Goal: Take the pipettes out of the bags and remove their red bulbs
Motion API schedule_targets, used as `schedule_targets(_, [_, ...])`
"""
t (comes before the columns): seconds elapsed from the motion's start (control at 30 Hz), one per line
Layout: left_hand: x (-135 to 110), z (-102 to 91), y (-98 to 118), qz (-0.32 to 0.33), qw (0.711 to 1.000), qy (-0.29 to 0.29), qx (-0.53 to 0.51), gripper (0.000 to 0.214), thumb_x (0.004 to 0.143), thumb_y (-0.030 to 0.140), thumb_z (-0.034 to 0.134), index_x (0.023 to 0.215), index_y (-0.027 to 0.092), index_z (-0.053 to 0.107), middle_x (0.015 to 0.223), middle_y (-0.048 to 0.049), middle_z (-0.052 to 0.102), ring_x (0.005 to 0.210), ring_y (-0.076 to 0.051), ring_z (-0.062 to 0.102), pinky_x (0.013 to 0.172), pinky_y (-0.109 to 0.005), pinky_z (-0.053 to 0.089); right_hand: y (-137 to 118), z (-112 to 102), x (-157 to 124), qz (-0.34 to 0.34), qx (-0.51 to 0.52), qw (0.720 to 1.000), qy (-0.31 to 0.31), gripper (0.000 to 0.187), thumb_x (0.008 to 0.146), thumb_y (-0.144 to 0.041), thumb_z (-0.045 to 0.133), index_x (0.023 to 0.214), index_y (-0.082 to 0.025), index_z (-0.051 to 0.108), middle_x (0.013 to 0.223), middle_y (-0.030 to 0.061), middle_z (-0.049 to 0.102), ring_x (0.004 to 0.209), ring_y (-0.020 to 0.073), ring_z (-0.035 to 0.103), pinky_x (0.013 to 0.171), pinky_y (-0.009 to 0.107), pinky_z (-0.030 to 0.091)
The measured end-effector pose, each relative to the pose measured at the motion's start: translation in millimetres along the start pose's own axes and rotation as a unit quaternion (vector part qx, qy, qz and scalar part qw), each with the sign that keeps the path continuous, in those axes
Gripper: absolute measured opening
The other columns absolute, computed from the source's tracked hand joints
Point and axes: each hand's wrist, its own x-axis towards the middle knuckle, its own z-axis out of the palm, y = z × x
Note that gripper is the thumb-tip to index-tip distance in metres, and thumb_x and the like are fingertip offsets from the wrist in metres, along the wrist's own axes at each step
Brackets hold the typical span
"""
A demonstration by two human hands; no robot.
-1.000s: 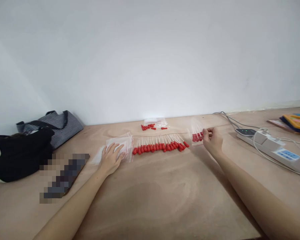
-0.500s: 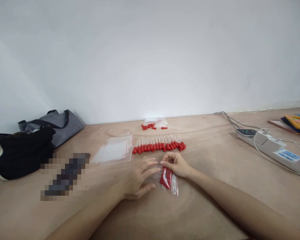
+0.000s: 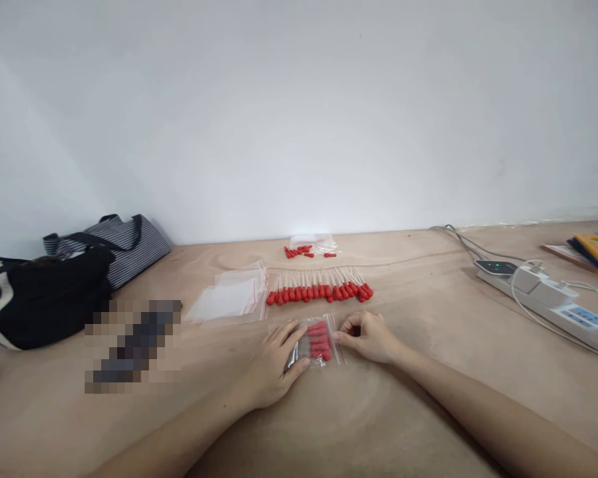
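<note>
A small clear zip bag (image 3: 319, 341) with several red-bulbed droppers inside lies flat on the wooden table (image 3: 428, 411) in front of me. My left hand (image 3: 278, 362) rests on the bag's left end, fingers spread flat over it. My right hand (image 3: 366, 335) pinches the bag's right edge, at the zip strip. Just beyond the bag, a row of several loose droppers with red bulbs (image 3: 319, 289) lies on the table. A stack of empty clear zip bags (image 3: 226, 300) lies to the left of that row.
A few loose red bulbs and a small bag (image 3: 309, 247) lie near the wall. Black and striped bags (image 3: 54, 279) sit at the left, with a blurred dark object (image 3: 132, 342) beside them. A power strip with cables (image 3: 548, 295) and coloured books (image 3: 591, 245) are at the right.
My right hand brought a handful of droppers from the right to the table in front of me. My left hand left the empty bag stack. The filled bag now lies flat under both hands.
</note>
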Motion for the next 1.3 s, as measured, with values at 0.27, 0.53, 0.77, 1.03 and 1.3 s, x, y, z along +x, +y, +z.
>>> schedule_targets(0.27, [0.3, 3.3, 2.3, -0.016, 1.0, 0.022, 0.005, 0.046, 0.083, 0.04, 0.04, 0.125, 0.021, 0.039, 0.132, -0.0086, 0.039, 0.119, -0.024, 0.036, 0.097, -0.044, 0.033, -15.0, 14.2, 1.1, 0.07, 0.095, 0.993, -0.024, 0.026, 0.063, -0.044, 0.062, 0.059, -0.018, 0.059, 0.06, -0.0039, 0.063, 0.063, 0.0125, 0.054, 0.085, 0.038, 0.025])
schedule_targets(0.53, [11.8, -7.0, 2.0, 0.023, 0.999, 0.028, 0.01, 0.046, 0.079, 0.034, 0.05, 0.121, 0.02, 0.043, 0.122, -0.0095, 0.046, 0.111, -0.025, 0.043, 0.093, -0.046, 0.036, 1.4, 33.0, 2.4, -0.019, 0.222, 0.974, 0.039, 0.024, 0.065, -0.032, 0.061, 0.08, -0.019, 0.049, 0.058, -0.0059, 0.056, 0.049, 0.008, 0.048, 0.055, 0.023, 0.035])
schedule_targets(0.77, [54.6, -14.6, 6.3, 0.163, 0.985, 0.045, 0.035, 0.032, 0.083, 0.012, 0.039, 0.11, 0.022, 0.054, 0.119, -0.0071, 0.048, 0.109, -0.02, 0.043, 0.091, -0.038, 0.038, -7.1, 34.6, -2.6, -0.053, 0.174, 0.977, 0.111, 0.025, 0.065, -0.023, 0.058, 0.087, -0.022, 0.047, 0.064, -0.0062, 0.058, 0.054, 0.0095, 0.052, 0.065, 0.029, 0.036])
schedule_targets(1.03, [74.8, -0.7, -4.7, 0.295, 0.95, 0.104, 0.017, 0.026, 0.085, 0.016, 0.04, 0.086, 0.02, 0.065, 0.09, -0.0045, 0.063, 0.081, -0.014, 0.054, 0.075, -0.029, 0.045, -10.2, 20.9, -8.0, -0.099, 0.087, 0.987, 0.094, 0.015, 0.073, -0.014, 0.043, 0.087, -0.021, 0.047, 0.07, -0.0045, 0.063, 0.06, 0.0112, 0.053, 0.077, 0.037, 0.027])
schedule_targets(1.3, [71.7, 12.4, -13.5, 0.281, 0.946, 0.152, -0.05, 0.027, 0.086, 0.015, 0.038, 0.079, 0.017, 0.063, 0.084, -0.0037, 0.064, 0.077, -0.011, 0.057, 0.07, -0.023, 0.046, 12.3, 13.5, 8.6, -0.406, -0.179, 0.877, 0.183, 0.013, 0.078, -0.013, 0.047, 0.081, -0.022, 0.057, 0.076, -0.0027, 0.064, 0.075, 0.0123, 0.048, 0.075, 0.035, 0.022])
